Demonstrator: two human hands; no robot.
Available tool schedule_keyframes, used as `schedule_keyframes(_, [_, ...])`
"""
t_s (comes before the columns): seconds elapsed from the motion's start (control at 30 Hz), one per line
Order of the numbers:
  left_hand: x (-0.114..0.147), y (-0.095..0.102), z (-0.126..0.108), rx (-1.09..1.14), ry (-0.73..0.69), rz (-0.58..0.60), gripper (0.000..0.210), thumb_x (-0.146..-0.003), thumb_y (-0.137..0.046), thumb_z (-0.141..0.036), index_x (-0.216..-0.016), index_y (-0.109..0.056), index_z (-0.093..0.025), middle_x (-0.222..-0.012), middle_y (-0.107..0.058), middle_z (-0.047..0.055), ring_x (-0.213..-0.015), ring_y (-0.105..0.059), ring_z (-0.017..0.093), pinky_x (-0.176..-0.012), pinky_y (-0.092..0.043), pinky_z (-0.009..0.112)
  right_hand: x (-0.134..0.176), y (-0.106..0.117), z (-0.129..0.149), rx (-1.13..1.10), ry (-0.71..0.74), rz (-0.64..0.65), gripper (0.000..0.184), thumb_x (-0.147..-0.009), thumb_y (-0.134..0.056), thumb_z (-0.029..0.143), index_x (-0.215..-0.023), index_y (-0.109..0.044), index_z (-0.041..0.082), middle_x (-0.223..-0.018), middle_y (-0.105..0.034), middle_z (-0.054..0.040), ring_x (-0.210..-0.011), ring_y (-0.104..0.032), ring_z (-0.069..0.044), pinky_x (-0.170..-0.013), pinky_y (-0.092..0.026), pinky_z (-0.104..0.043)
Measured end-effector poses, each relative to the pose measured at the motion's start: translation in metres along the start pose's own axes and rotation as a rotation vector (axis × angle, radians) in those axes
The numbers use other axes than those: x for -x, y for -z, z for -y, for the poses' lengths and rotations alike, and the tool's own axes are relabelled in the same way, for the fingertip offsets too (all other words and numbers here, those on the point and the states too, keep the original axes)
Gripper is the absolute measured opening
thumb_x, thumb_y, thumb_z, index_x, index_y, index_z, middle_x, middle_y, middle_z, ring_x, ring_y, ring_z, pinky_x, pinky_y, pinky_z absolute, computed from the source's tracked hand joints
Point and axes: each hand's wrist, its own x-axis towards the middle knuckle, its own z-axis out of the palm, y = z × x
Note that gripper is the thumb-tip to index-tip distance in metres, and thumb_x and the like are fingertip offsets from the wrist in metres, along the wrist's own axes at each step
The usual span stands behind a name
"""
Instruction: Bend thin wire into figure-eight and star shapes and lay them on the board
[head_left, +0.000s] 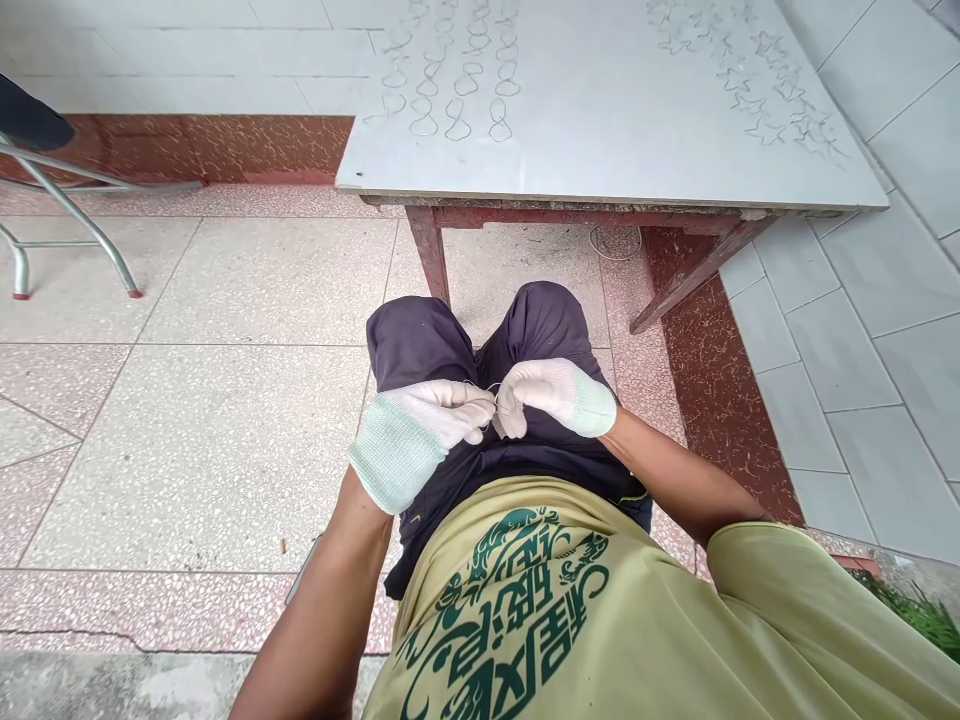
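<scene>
Both my hands wear white work gloves with pale green cuffs and meet above my lap. My left hand [450, 412] is closed in a pinch on a thin piece of wire [491, 388]. Close against it, my right hand [536, 392] pinches the same wire, fingers curled. Only a small loop of the wire shows between the fingertips; the rest is hidden by the gloves. Beyond my knees, on the white table [585, 150], lie rows of figure-eight wire shapes [466, 100] on the left and several star-shaped wire pieces [750, 100] on the right.
The table's red wooden leg [429, 250] stands just past my knees. A folding metal chair [75, 215] is at the far left on the speckled tile floor [247, 440]. A grey tiled wall [862, 330] runs along the right. Some green plants [911, 610] grow at lower right.
</scene>
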Motion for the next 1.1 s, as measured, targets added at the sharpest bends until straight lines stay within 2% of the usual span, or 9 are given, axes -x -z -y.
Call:
schedule_keyframes(0.07, [0.000, 0.000, -0.001, 0.017, 0.087, -0.004, 0.028, -0.066, -0.094, -0.036, -0.085, -0.087, -0.017, -0.068, -0.076, 0.007, -0.056, -0.061, 0.013, -0.049, -0.043, 0.021, 0.003, -0.005, 0.002, 0.137, -0.006, -0.141, 0.042, -0.099, -0.061, 0.060, -0.086, -0.073, 0.021, -0.074, -0.078, -0.0024, -0.073, -0.072, -0.019, -0.080, -0.055, -0.033])
schedule_keyframes(0.17, [-0.003, 0.000, 0.001, 0.020, 0.137, -0.062, 0.037, -0.069, -0.091, -0.039, -0.099, -0.087, -0.017, -0.075, -0.079, 0.007, -0.059, -0.063, 0.012, -0.052, -0.043, 0.020, 0.006, -0.015, -0.001, 0.350, -0.037, -0.386, 0.033, -0.100, -0.062, 0.049, -0.082, -0.073, 0.023, -0.078, -0.079, 0.0003, -0.081, -0.073, -0.018, -0.088, -0.053, -0.032])
schedule_keyframes(0.27, [-0.006, 0.000, 0.006, 0.022, 0.133, -0.075, 0.040, -0.069, -0.091, -0.041, -0.101, -0.087, -0.017, -0.076, -0.080, 0.007, -0.059, -0.063, 0.012, -0.052, -0.043, 0.020, 0.005, -0.022, -0.005, 0.509, -0.012, -0.494, 0.024, -0.100, -0.065, 0.041, -0.085, -0.076, 0.026, -0.085, -0.080, 0.0017, -0.087, -0.073, -0.019, -0.089, -0.052, -0.032])
schedule_keyframes(0.47, [-0.009, -0.001, 0.010, 0.032, 0.060, -0.067, 0.040, -0.064, -0.095, -0.044, -0.093, -0.087, -0.017, -0.074, -0.079, 0.007, -0.059, -0.063, 0.015, -0.053, -0.045, 0.023, 0.001, -0.028, 0.001, 1.090, 0.083, -0.378, 0.030, -0.109, -0.058, 0.038, -0.107, -0.085, 0.024, -0.098, -0.081, -0.0079, -0.091, -0.069, -0.024, -0.087, -0.047, -0.037])
schedule_keyframes(0.57, [-0.010, -0.002, 0.010, 0.035, 0.053, -0.061, 0.040, -0.064, -0.095, -0.044, -0.093, -0.087, -0.018, -0.075, -0.080, 0.007, -0.061, -0.065, 0.016, -0.055, -0.047, 0.024, 0.003, -0.028, 0.005, 1.324, 0.150, -0.230, 0.035, -0.113, -0.051, 0.032, -0.121, -0.082, 0.021, -0.113, -0.082, -0.0112, -0.093, -0.068, -0.025, -0.082, -0.044, -0.040])
schedule_keyframes(0.63, [-0.011, -0.001, 0.010, 0.013, 0.067, -0.066, 0.039, -0.065, -0.093, -0.043, -0.095, -0.088, -0.018, -0.071, -0.079, 0.006, -0.060, -0.063, 0.015, -0.054, -0.045, 0.023, 0.004, -0.028, 0.005, 1.436, 0.213, -0.135, 0.037, -0.114, -0.046, 0.028, -0.124, -0.081, 0.020, -0.124, -0.080, -0.0103, -0.093, -0.067, -0.025, -0.079, -0.041, -0.041])
schedule_keyframes(0.8, [-0.014, 0.000, 0.012, -0.002, 0.091, -0.068, 0.035, -0.066, -0.090, -0.042, -0.092, -0.087, -0.019, -0.066, -0.076, 0.005, -0.058, -0.061, 0.014, -0.053, -0.041, 0.023, 0.005, -0.027, 0.004, 1.581, 0.280, -0.083, 0.042, -0.115, -0.039, 0.023, -0.122, -0.081, 0.018, -0.131, -0.079, -0.0099, -0.090, -0.065, -0.025, -0.074, -0.036, -0.043])
schedule_keyframes(0.97, [-0.013, -0.002, 0.013, 0.044, 0.083, -0.056, 0.036, -0.062, -0.092, -0.041, -0.088, -0.085, -0.018, -0.071, -0.077, 0.004, -0.061, -0.062, 0.014, -0.058, -0.045, 0.024, 0.006, -0.026, 0.009, 1.642, 0.316, -0.072, 0.042, -0.116, -0.039, 0.021, -0.119, -0.080, 0.019, -0.124, -0.080, -0.0088, -0.089, -0.063, -0.023, -0.074, -0.036, -0.042])
schedule_keyframes(1.1, [-0.005, -0.006, 0.008, -0.053, 0.024, -0.134, 0.031, -0.074, -0.084, -0.046, -0.088, -0.085, -0.018, -0.070, -0.078, 0.005, -0.063, -0.066, 0.015, -0.060, -0.047, 0.024, 0.007, -0.025, 0.017, 1.678, 0.335, -0.025, 0.041, -0.116, -0.040, 0.021, -0.114, -0.081, 0.020, -0.120, -0.080, -0.0075, -0.084, -0.062, -0.021, -0.070, -0.032, -0.041])
